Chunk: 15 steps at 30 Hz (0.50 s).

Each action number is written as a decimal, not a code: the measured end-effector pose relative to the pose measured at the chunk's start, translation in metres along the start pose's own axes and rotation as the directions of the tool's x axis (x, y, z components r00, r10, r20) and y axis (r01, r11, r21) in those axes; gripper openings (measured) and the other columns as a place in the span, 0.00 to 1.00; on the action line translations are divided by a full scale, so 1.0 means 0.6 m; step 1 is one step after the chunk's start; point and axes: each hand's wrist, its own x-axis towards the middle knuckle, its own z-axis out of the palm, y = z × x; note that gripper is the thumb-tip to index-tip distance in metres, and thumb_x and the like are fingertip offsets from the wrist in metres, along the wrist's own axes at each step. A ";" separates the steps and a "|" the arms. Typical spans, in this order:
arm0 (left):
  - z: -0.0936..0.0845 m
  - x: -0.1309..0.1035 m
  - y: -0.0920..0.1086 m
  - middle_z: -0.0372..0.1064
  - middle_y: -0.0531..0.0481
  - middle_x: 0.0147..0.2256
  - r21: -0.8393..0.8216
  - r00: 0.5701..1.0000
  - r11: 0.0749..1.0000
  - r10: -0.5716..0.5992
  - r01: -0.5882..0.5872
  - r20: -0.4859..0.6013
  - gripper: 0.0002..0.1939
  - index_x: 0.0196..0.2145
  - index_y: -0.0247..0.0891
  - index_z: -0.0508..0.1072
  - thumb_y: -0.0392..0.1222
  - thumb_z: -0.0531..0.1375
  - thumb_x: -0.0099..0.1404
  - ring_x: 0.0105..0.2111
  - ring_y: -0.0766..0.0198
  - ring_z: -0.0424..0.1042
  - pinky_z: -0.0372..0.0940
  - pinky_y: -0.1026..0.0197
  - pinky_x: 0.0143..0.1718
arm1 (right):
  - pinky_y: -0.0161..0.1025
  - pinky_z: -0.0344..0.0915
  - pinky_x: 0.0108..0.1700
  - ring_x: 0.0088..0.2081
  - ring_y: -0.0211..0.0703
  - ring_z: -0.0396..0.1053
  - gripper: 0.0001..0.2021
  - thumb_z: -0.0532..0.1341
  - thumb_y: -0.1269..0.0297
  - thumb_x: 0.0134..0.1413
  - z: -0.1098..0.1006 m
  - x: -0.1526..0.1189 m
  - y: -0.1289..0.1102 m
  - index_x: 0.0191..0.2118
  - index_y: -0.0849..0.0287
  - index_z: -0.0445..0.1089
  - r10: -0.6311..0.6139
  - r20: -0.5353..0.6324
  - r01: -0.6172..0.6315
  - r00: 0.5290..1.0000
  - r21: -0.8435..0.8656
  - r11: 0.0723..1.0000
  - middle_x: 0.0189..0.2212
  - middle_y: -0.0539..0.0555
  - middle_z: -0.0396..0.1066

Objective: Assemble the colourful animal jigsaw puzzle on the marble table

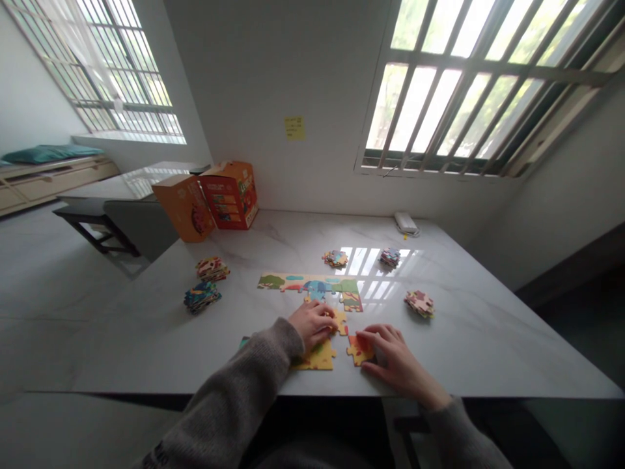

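Observation:
My left hand (314, 322) lies over the lower puzzle pieces with bent fingers, its fingertips on a yellow puzzle piece (340, 320). Part of a yellow joined section (319, 357) shows beneath that hand; my sleeve covers some of it. My right hand (394, 359) has thumb and fingers around the edges of an orange-yellow puzzle piece (359, 352), which is flat on the table, a small gap right of the yellow section. Beyond my hands, a joined puzzle strip (288, 281) shows green bushes, a blue figure and a part running down at its right end.
Puzzle-piece piles sit at left (212, 268), (202, 297), at the back (335, 258), (389, 258) and at right (420, 303). An open orange box (229, 195) stands at the table's (483, 332) back left. A white device (406, 223) lies near the wall.

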 end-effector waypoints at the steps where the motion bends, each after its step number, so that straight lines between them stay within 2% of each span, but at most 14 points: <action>1: 0.001 0.000 0.000 0.72 0.46 0.49 -0.002 1.000 1.000 -0.004 0.004 0.001 0.10 0.43 0.44 0.79 0.40 0.58 0.68 0.46 0.54 0.65 0.62 0.49 0.52 | 0.56 0.63 0.56 0.53 0.56 0.65 0.25 0.68 0.58 0.54 0.000 0.001 0.002 0.57 0.45 0.68 0.006 -0.002 -0.006 1.000 0.003 1.000 0.52 0.57 0.69; 6: 0.000 0.000 -0.003 0.72 0.46 0.49 -0.017 1.000 1.000 -0.017 0.018 0.012 0.10 0.43 0.45 0.79 0.38 0.59 0.67 0.47 0.54 0.65 0.62 0.49 0.52 | 0.54 0.64 0.56 0.53 0.55 0.64 0.25 0.68 0.59 0.53 0.001 0.010 0.013 0.57 0.46 0.68 0.023 -0.020 -0.022 1.000 0.020 1.000 0.51 0.56 0.69; 15: 0.001 0.000 -0.005 0.72 0.46 0.49 -0.018 1.000 1.000 -0.015 0.015 0.015 0.11 0.43 0.45 0.80 0.40 0.58 0.68 0.47 0.54 0.65 0.61 0.48 0.52 | 0.54 0.64 0.57 0.53 0.54 0.64 0.27 0.70 0.62 0.51 0.001 0.043 0.028 0.58 0.45 0.67 -0.035 -0.013 0.036 0.999 0.017 0.999 0.51 0.56 0.69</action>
